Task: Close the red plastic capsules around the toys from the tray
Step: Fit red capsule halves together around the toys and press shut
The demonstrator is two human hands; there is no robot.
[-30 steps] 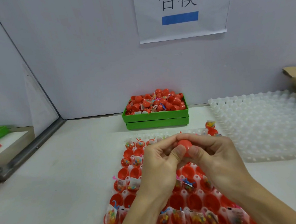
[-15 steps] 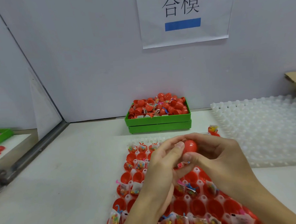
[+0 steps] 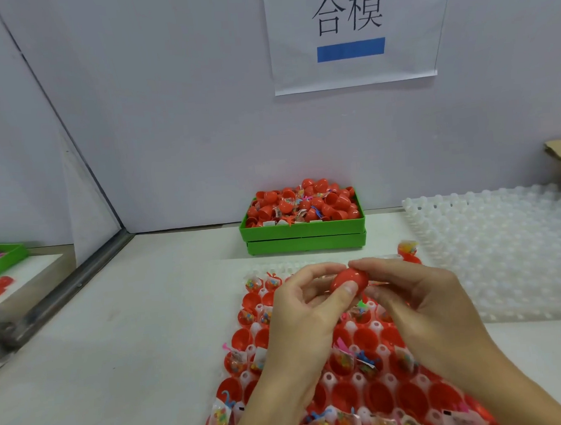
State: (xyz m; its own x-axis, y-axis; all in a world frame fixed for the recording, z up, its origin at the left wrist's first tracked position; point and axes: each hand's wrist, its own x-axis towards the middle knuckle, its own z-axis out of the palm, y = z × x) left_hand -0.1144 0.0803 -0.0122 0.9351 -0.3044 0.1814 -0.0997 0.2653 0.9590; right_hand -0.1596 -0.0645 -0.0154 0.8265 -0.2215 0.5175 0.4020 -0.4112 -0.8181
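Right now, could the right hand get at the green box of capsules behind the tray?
Probably yes, once freed: the right hand pinches the red capsule with the left hand; bare table lies before the green box.

Capsule: (image 3: 348,279) red, smooth, egg-shaped plastic — looks closed, lying sideways, held above the tray's far end.
Tray: (image 3: 328,378) white, moulded into cups, flat on the table, holding open red halves.
Toys: (image 3: 363,360) small clear packets of bright bits — sitting in some halves, others bare.
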